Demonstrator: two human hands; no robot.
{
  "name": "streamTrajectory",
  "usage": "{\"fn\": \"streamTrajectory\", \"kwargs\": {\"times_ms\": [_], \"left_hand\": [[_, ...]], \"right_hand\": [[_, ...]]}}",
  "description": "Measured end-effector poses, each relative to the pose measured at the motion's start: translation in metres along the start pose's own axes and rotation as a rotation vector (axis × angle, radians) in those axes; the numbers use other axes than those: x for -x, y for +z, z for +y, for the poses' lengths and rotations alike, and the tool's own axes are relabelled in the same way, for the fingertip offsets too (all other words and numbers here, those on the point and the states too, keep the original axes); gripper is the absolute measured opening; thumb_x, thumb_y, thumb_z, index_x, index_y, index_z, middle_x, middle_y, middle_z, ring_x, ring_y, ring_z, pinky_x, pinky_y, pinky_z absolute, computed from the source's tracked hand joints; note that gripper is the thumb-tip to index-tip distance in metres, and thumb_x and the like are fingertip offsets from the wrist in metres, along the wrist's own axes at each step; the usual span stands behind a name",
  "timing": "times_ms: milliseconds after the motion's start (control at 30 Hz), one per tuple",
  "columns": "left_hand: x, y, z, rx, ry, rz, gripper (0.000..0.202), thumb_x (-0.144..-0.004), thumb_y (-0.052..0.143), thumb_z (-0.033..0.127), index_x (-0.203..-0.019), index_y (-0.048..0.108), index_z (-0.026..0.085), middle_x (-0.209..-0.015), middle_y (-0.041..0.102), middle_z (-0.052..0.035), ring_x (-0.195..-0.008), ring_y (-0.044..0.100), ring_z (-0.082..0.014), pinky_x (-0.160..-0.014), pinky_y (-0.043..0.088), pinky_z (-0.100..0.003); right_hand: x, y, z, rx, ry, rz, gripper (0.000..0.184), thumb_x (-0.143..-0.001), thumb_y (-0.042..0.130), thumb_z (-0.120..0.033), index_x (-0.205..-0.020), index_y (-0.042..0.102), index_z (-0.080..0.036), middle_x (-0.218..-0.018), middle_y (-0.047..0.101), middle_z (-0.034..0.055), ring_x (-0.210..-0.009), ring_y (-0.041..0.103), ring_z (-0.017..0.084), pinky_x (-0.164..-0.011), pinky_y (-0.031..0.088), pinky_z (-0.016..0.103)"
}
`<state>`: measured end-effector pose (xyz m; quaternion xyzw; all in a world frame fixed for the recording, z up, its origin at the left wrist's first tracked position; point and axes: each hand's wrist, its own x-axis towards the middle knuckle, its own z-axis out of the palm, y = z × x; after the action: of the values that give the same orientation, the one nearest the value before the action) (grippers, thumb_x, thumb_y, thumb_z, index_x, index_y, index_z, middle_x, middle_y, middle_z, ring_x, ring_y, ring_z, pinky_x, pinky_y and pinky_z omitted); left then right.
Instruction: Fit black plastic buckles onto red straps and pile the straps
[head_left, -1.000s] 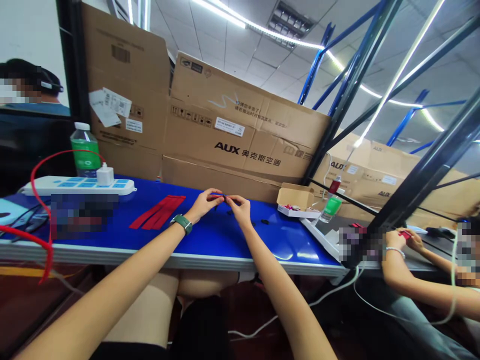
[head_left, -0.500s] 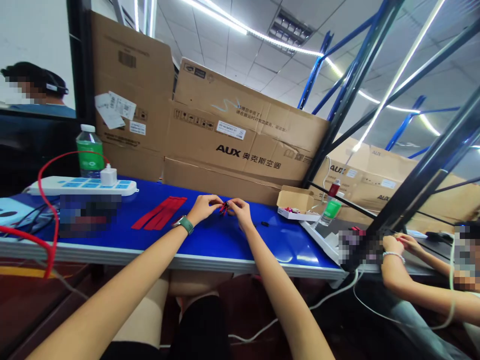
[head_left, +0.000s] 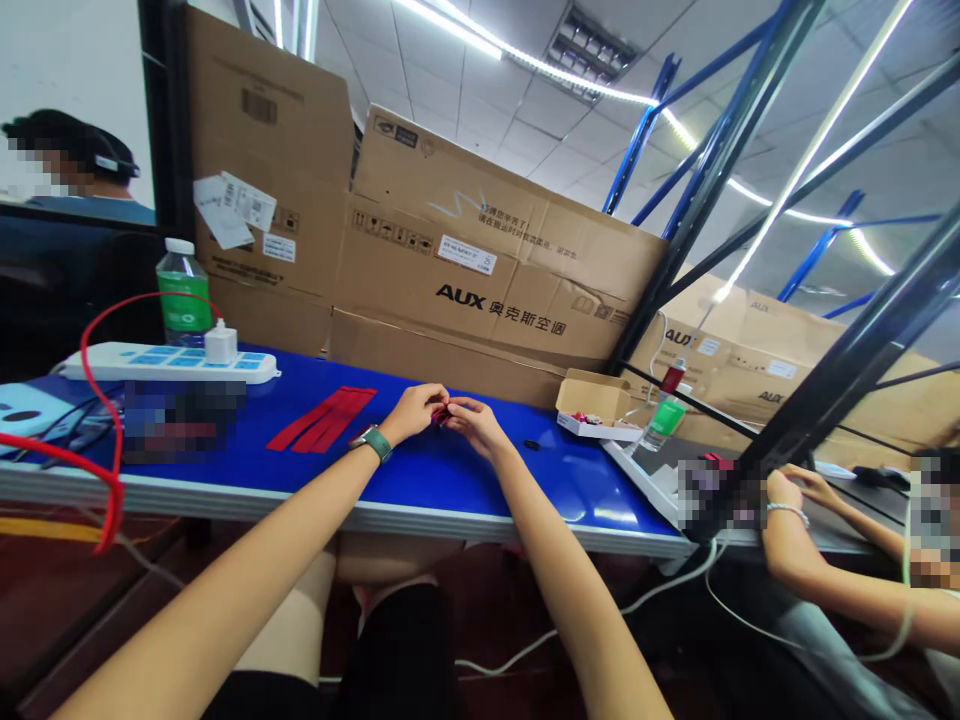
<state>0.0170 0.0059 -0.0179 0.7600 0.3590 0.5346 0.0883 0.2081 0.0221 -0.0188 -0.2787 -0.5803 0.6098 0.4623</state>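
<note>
My left hand point(head_left: 414, 412), with a green-banded watch on its wrist, pinches a small red and black piece point(head_left: 441, 417) above the blue tabletop point(head_left: 450, 490). The fingers of my right hand point(head_left: 478, 424) close on the same piece from the other side, and both hands' fingertips nearly meet. Fingers cover most of it, so its exact kind is not clear. Several flat red ribbon strips point(head_left: 324, 420) lie side by side left of my hands. A small black piece point(head_left: 531, 444) rests to the right.
An open small cardboard box point(head_left: 596, 428) holds small red items at the back right. A power strip point(head_left: 142, 364), a water bottle point(head_left: 184, 300) and a red cable point(head_left: 112, 490) are at the left. Large cartons point(head_left: 487, 270) stand behind. A co-worker's hands point(head_left: 795, 485) work at the right.
My fingertips have drawn closer together around the small red and black piece, and less of it shows. The left hand's fingers are more curled. The view has shifted slightly.
</note>
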Motion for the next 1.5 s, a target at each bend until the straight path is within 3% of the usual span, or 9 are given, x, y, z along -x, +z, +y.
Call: {"fn": "streamTrajectory", "kwargs": {"times_ms": [100, 200, 333, 500, 700, 900, 1233, 1500], "left_hand": [[-0.001, -0.008, -0.003, 0.016, -0.039, 0.099, 0.009, -0.082, 0.056, 0.023, -0.082, 0.065, 0.019, -0.078, 0.068, -0.0027, -0.075, 0.062, -0.0191, -0.072, 0.046, -0.028], [0.0, -0.011, -0.009, 0.122, -0.076, 0.035, 0.011, -0.084, 0.059, 0.03, -0.085, 0.064, 0.02, -0.08, 0.068, -0.0031, -0.074, 0.065, -0.0197, -0.072, 0.05, -0.03], [0.002, -0.005, -0.009, 0.308, -0.173, 0.038, 0.028, -0.085, 0.062, 0.043, -0.1, 0.061, 0.02, -0.098, 0.069, -0.0061, -0.073, 0.07, -0.019, -0.071, 0.055, -0.031], [0.004, -0.002, 0.001, 0.303, -0.13, 0.057, 0.043, -0.07, 0.08, 0.043, -0.099, 0.058, 0.021, -0.097, 0.068, -0.0044, -0.077, 0.07, -0.0198, -0.071, 0.056, -0.031], [0.003, -0.003, 0.003, 0.171, -0.086, 0.145, 0.024, -0.077, 0.075, 0.042, -0.081, 0.067, 0.02, -0.082, 0.072, -0.0046, -0.078, 0.068, -0.0207, -0.077, 0.054, -0.032], [0.004, -0.004, 0.006, 0.157, -0.157, 0.294, 0.02, -0.075, 0.077, 0.04, -0.079, 0.072, 0.022, -0.076, 0.075, -0.0026, -0.072, 0.069, -0.021, -0.069, 0.052, -0.03], [0.004, -0.004, 0.003, 0.001, -0.135, 0.278, 0.008, -0.081, 0.069, 0.031, -0.083, 0.073, 0.024, -0.084, 0.077, -0.0021, -0.075, 0.068, -0.0213, -0.07, 0.048, -0.029], [0.001, -0.008, -0.003, 0.039, -0.124, 0.287, 0.007, -0.083, 0.063, 0.023, -0.086, 0.069, 0.022, -0.092, 0.077, -0.0025, -0.082, 0.07, -0.0203, -0.075, 0.049, -0.027]], "right_hand": [[0.003, -0.005, -0.004, 0.015, 0.006, 0.033, 0.047, -0.059, 0.091, -0.034, -0.099, 0.073, -0.014, -0.08, 0.074, 0.0029, -0.064, 0.068, 0.012, -0.067, 0.056, 0.023], [0.005, -0.008, -0.006, 0.041, 0.015, 0.036, 0.05, -0.061, 0.09, -0.036, -0.103, 0.071, -0.016, -0.08, 0.074, 0.0026, -0.064, 0.068, 0.013, -0.066, 0.056, 0.024], [0.004, -0.006, -0.005, -0.007, -0.032, 0.041, 0.05, -0.067, 0.085, -0.045, -0.106, 0.064, -0.022, -0.085, 0.073, 0.0015, -0.072, 0.072, 0.017, -0.068, 0.058, 0.03], [0.002, -0.004, -0.003, -0.027, -0.071, 0.03, 0.051, -0.069, 0.084, -0.047, -0.105, 0.058, -0.023, -0.088, 0.072, 0.0014, -0.075, 0.073, 0.02, -0.069, 0.058, 0.032], [0.006, 0.001, -0.005, -0.037, -0.024, -0.051, 0.05, -0.069, 0.084, -0.047, -0.105, 0.058, -0.023, -0.088, 0.072, 0.0014, -0.079, 0.074, 0.022, -0.075, 0.059, 0.036], [0.01, 0.005, -0.008, 0.002, -0.011, -0.114, 0.048, -0.072, 0.082, -0.047, -0.107, 0.059, -0.023, -0.084, 0.072, 0.0011, -0.078, 0.074, 0.021, -0.074, 0.058, 0.032], [0.009, 0.007, -0.006, 0.038, 0.003, -0.111, 0.051, -0.069, 0.085, -0.045, -0.108, 0.06, -0.023, -0.086, 0.072, -0.0001, -0.076, 0.073, 0.017, -0.072, 0.057, 0.029], [0.011, 0.006, -0.009, 0.053, 0.014, -0.135, 0.05, -0.066, 0.086, -0.042, -0.105, 0.063, -0.021, -0.086, 0.07, 0.0017, -0.08, 0.073, 0.019, -0.071, 0.055, 0.027]]}}
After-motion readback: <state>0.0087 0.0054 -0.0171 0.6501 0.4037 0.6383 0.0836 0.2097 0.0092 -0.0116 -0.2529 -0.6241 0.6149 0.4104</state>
